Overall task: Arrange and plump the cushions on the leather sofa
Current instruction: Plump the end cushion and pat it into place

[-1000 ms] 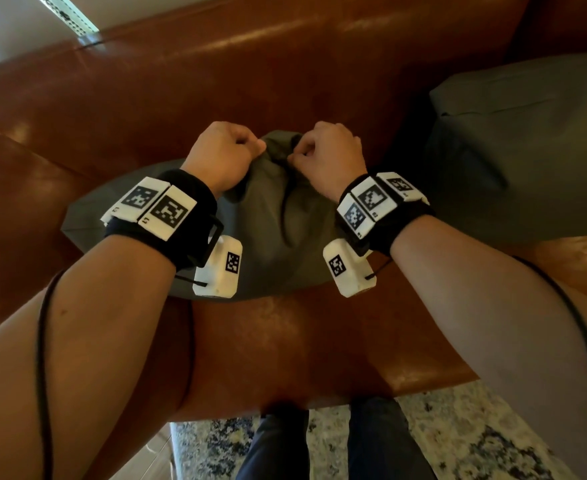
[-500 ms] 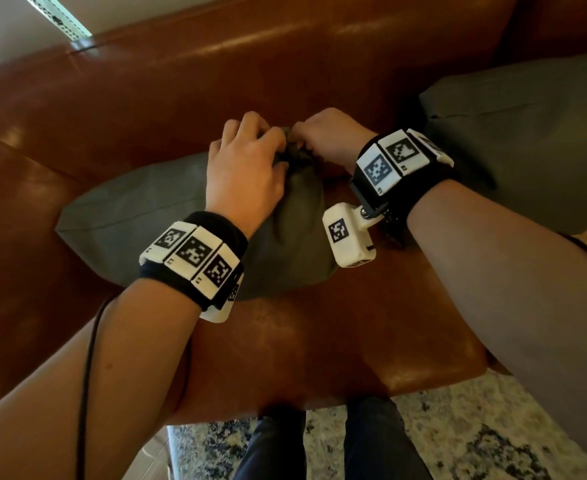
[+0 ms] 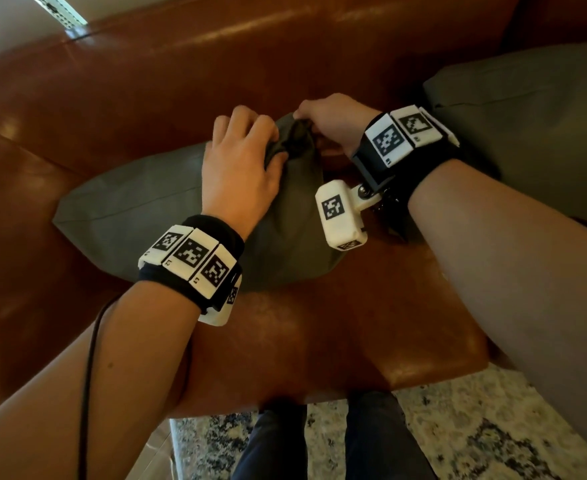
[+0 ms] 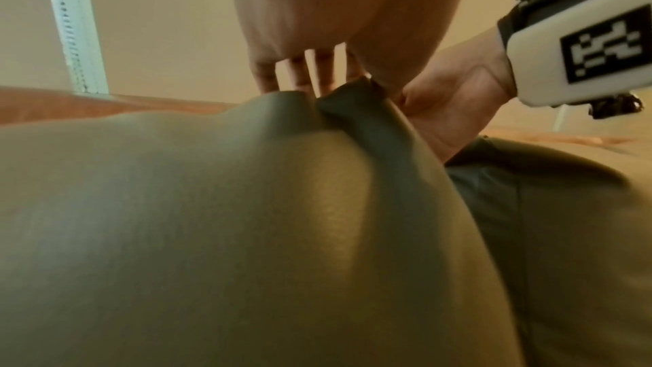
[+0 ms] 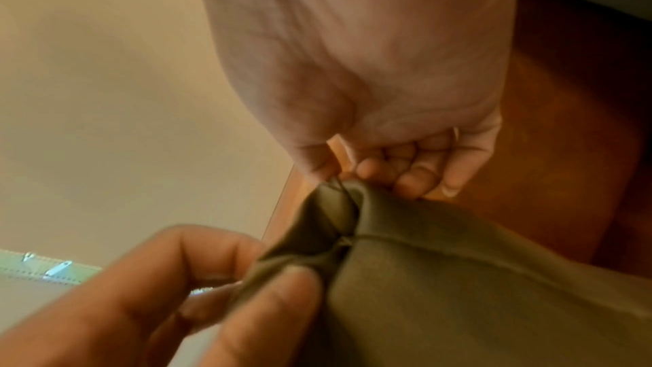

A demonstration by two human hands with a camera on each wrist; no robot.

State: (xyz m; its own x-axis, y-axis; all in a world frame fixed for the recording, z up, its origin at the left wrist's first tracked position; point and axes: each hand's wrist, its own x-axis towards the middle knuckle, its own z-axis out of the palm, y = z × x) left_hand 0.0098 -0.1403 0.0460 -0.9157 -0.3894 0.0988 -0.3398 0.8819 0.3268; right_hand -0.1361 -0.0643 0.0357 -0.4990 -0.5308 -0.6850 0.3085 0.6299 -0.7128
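Observation:
An olive-green cushion (image 3: 129,209) lies flat on the seat of the brown leather sofa (image 3: 337,323). Its right far corner is bunched up. My left hand (image 3: 247,157) lies over that corner and grips the gathered cloth between thumb and fingers. My right hand (image 3: 330,123) pinches the same corner from the right, fingers curled. In the left wrist view the cushion (image 4: 247,233) fills the frame, with my left hand's fingers (image 4: 300,71) on the peak. In the right wrist view the right hand (image 5: 388,149) pinches the cushion (image 5: 458,289). A second olive cushion (image 3: 527,126) leans at the right.
The sofa's backrest (image 3: 250,64) rises just behind the hands. A patterned rug (image 3: 458,427) lies on the floor in front of the seat edge, where my legs (image 3: 319,445) in dark trousers stand. A pale wall with a white strip (image 3: 60,8) shows at top left.
A second ago both fists gripped the cushion's top near its middle. My left hand has since come over the top from the left, and my right wrist has swung out to the right.

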